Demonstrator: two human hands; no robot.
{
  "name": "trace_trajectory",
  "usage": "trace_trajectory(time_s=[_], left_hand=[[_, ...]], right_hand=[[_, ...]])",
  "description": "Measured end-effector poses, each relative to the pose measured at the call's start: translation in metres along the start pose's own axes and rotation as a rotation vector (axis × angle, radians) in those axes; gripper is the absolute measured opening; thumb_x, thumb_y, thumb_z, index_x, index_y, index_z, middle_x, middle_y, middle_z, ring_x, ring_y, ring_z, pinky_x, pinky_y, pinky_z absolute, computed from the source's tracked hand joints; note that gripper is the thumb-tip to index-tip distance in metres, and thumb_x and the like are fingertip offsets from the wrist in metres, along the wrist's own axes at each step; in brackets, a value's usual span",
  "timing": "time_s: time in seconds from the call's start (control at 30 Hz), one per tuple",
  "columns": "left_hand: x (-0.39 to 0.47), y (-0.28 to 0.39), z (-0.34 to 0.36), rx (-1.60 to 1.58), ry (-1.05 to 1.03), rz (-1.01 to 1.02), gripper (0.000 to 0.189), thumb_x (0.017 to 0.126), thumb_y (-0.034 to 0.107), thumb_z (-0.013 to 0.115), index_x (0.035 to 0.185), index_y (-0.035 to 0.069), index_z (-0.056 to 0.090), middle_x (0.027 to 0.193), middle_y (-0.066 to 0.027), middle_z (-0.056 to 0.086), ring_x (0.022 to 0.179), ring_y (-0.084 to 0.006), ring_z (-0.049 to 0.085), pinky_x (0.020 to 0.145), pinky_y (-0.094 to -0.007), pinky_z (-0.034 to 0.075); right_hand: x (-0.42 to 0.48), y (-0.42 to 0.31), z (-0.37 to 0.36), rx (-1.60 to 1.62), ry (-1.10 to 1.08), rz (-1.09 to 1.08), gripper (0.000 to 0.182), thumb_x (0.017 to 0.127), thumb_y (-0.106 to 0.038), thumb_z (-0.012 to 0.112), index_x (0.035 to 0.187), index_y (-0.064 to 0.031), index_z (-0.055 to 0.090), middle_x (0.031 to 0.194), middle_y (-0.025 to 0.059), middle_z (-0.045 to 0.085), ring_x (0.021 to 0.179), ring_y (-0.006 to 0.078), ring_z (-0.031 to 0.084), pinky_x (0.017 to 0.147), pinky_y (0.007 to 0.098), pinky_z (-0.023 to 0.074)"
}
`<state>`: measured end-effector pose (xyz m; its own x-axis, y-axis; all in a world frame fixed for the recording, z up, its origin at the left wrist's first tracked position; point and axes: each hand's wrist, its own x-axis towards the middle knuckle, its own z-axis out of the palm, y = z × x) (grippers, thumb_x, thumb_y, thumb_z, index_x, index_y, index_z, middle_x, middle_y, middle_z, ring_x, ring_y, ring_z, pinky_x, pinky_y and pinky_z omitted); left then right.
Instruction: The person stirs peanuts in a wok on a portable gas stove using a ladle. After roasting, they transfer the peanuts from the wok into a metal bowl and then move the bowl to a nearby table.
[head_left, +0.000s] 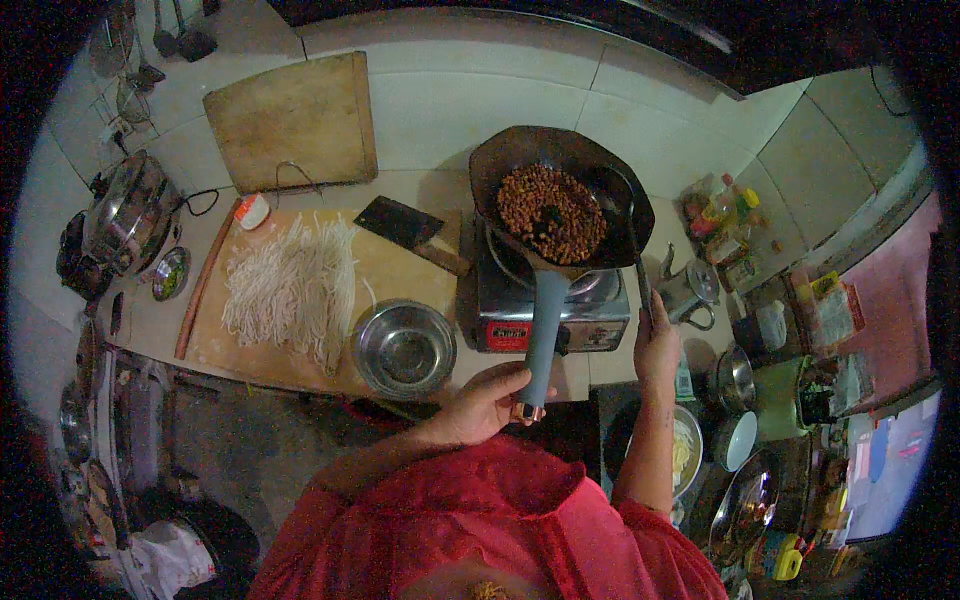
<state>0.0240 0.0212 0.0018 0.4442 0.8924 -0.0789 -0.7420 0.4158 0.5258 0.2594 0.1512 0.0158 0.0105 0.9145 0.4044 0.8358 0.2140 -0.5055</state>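
Observation:
My left hand (491, 401) grips the grey handle (543, 337) of a dark wok (517, 150) near its end. Brown minced food (551, 214) lies in the wok, over a single gas stove (495, 300). My right hand (660, 341) holds the shaft of a cooking spatula (643, 277), whose dark blade rests inside the wok on the right side. Left of the stove, a heap of cut raw noodles (292, 292) covers part of a wooden board (397, 274). A cleaver (401, 223) and an empty steel bowl (405, 349) are also on that board.
A rolling pin (206, 289) lies along the board's left edge, beside a small bowl of chopped greens (172, 273). Another cutting board (292, 124) leans on the tiled wall. A metal kettle (694, 289) stands right of the stove. Below it is a bowl with pale strips (684, 450).

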Motion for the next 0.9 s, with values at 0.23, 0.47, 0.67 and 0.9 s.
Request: trace_trajectory(time_s=[0.23,0.47,0.67,0.9], left_hand=[[0.0,0.001,0.001,-0.009,0.032,-0.02,0.031,0.09,0.028,0.048,0.109,0.004,0.05,0.097,-0.0127,0.06,0.074,-0.0156,0.057,0.062,-0.028,0.047],[0.001,-0.004,-0.004,0.027,0.024,-0.015,0.035,0.089,0.031,0.048,0.111,0.004,0.049,0.096,-0.0108,0.06,0.074,-0.0144,0.057,0.063,-0.0279,0.047],[0.005,-0.006,-0.001,0.069,0.021,-0.084,0.033,0.089,0.03,0.047,0.107,0.003,0.052,0.094,-0.0093,0.06,0.073,-0.0125,0.056,0.063,-0.0264,0.046],[0.01,-0.011,-0.009,0.087,0.031,-0.036,0.03,0.089,0.025,0.048,0.106,0.001,0.052,0.095,-0.0113,0.061,0.074,-0.0136,0.056,0.064,-0.0259,0.046]], right_hand=[[-0.001,-0.012,-0.007,-0.04,-0.061,0.079,0.047,0.081,-0.013,0.053,0.127,-0.0168,0.044,0.092,0.02,0.061,0.078,0.0355,0.06,0.066,0.0407,0.0468],[-0.001,-0.017,-0.007,-0.047,-0.079,0.116,0.047,0.083,-0.013,0.051,0.128,-0.0201,0.042,0.089,0.0195,0.061,0.074,0.0355,0.059,0.064,0.0417,0.046],[-0.003,-0.001,0.003,-0.059,0.004,0.011,0.047,0.084,-0.014,0.049,0.129,-0.0225,0.041,0.085,0.0201,0.061,0.07,0.0366,0.059,0.061,0.043,0.0456],[-0.001,-0.019,-0.011,-0.096,-0.104,0.114,0.035,0.089,-0.021,0.047,0.122,-0.0083,0.048,0.099,0.0223,0.058,0.089,0.037,0.057,0.072,0.0417,0.0461]])
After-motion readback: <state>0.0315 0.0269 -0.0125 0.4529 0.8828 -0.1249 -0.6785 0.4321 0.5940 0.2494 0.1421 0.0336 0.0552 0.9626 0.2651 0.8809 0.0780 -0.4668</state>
